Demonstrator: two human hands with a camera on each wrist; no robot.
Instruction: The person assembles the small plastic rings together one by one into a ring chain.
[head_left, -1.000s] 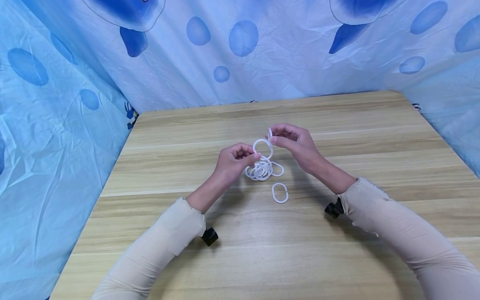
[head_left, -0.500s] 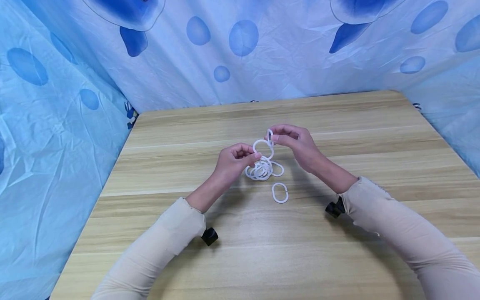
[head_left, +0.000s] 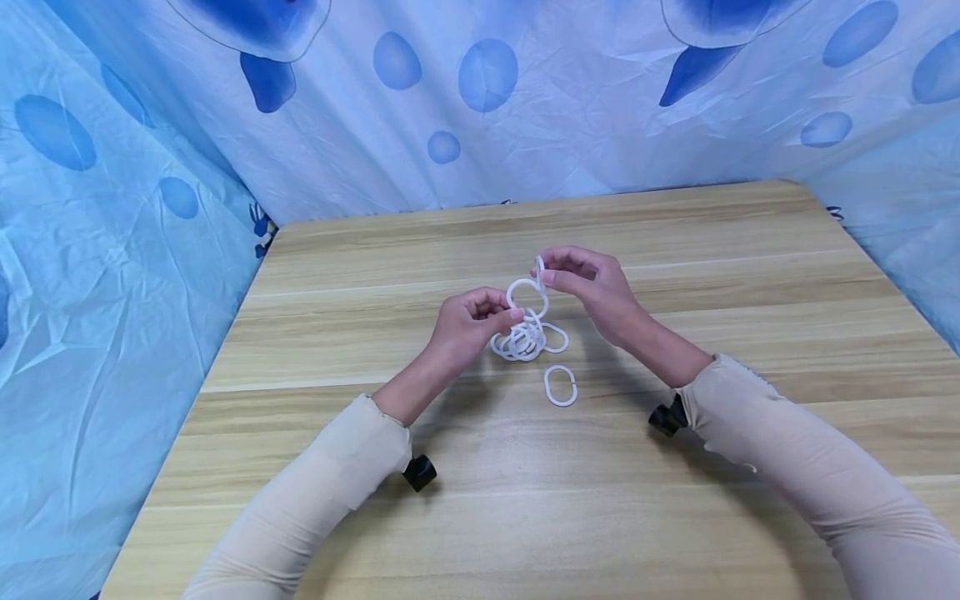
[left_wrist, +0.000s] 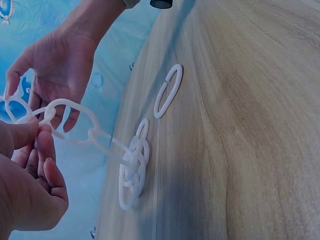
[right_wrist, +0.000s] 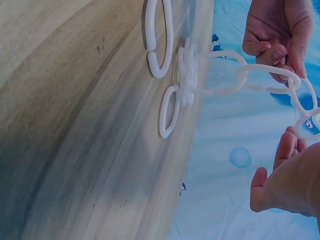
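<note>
White oval plastic links form a chain rising from a small heap [head_left: 519, 343] on the table. My left hand [head_left: 467, 323] pinches one chain link between thumb and fingertips, just above the heap. To its right and slightly farther back, my right hand [head_left: 592, 287] pinches an end link [head_left: 540, 268], seen nearly edge-on in the head view. A raised ring [head_left: 527, 282] spans the space between the hands. In the left wrist view, the chain link [left_wrist: 75, 104] slants from the left fingertips down toward the heap. One loose link [head_left: 547, 385] with a small gap in its side lies nearer me.
The wood-grain table [head_left: 525, 517] extends widely around the hands. A blue curtain [head_left: 337, 150] with printed ovals and sea animals hangs behind it and along the sides. A black wrist camera [head_left: 420, 473] sits under the left sleeve, another camera [head_left: 667, 417] under the right.
The end link in my right fingers turned slightly to show its opening half a second ago and is now edge-on again. Both hands stay in nearly the same place; the loose link has not moved.
</note>
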